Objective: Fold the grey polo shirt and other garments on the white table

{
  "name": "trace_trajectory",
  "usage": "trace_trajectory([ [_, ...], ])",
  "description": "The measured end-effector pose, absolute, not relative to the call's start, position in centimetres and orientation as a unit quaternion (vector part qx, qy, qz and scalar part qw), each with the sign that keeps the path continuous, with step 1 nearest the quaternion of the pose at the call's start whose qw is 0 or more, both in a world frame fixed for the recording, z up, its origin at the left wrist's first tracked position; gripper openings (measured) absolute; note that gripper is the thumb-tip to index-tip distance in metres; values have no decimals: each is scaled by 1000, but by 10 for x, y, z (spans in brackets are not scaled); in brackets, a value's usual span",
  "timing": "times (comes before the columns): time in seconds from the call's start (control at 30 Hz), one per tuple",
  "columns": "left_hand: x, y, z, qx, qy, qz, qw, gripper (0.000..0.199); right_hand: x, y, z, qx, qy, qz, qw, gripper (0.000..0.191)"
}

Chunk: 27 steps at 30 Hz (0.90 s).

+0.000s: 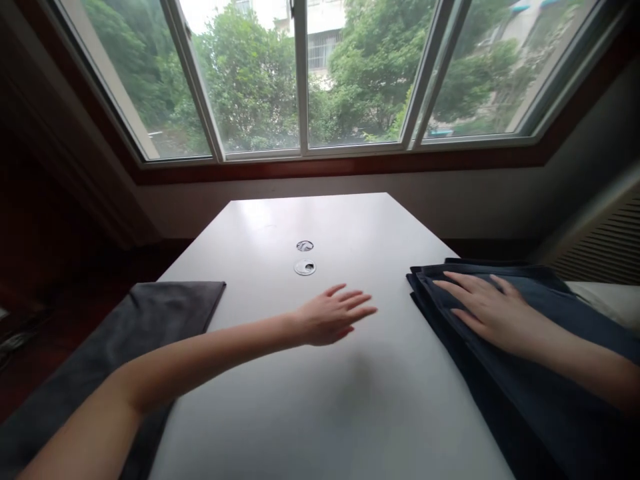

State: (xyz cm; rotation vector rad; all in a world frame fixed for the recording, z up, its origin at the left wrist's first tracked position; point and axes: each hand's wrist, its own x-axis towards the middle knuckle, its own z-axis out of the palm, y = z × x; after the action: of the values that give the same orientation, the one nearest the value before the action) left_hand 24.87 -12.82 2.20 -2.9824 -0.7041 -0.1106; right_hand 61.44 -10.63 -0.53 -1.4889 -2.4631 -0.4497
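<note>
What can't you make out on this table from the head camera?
In the head view:
- The navy cloth: its folds under the right hand are hidden by that hand, and its lower end is cut off by the bottom edge.
- The grey cloth: partly hidden by the left arm, and cut off by the bottom edge.
- The white table: its near edge is cut off by the bottom edge.
- The round grommet: its inside is too small to make out.
</note>
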Motion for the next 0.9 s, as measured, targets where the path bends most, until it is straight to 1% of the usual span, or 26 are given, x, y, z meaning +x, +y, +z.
trace_trajectory([
  [0.1,155,-137,35,-912,-408,-46,26,52,596,-104,-3,-476,-858,-133,139,43],
  [0.17,94,-148,37,-846,-529,-55,34,52,580,-99,-1,-451,-872,-130,141,41],
  [0.23,40,-167,35,-783,-618,-52,39,52,560,-90,-2,-430,-884,-127,135,39],
  [0.37,-45,-225,26,-693,-719,-57,7,53,509,-69,-10,-378,-908,-117,136,36],
  [0.5,-116,-295,22,-595,-799,-75,25,51,441,-72,-15,-309,-938,-91,132,35],
  [0.63,-170,-358,24,-494,-865,-89,1,41,364,-106,-8,-213,-971,-36,102,35],
  [0.73,-186,-389,26,-432,-895,-104,-30,36,310,-131,3,-146,-985,-1,91,36],
  [0.8,-186,-401,28,-420,-898,-121,-49,35,279,-141,11,-111,-990,-7,92,32],
  [0.9,-182,-411,29,-418,-895,-139,-67,34,237,-147,18,-57,-992,-53,99,27],
])
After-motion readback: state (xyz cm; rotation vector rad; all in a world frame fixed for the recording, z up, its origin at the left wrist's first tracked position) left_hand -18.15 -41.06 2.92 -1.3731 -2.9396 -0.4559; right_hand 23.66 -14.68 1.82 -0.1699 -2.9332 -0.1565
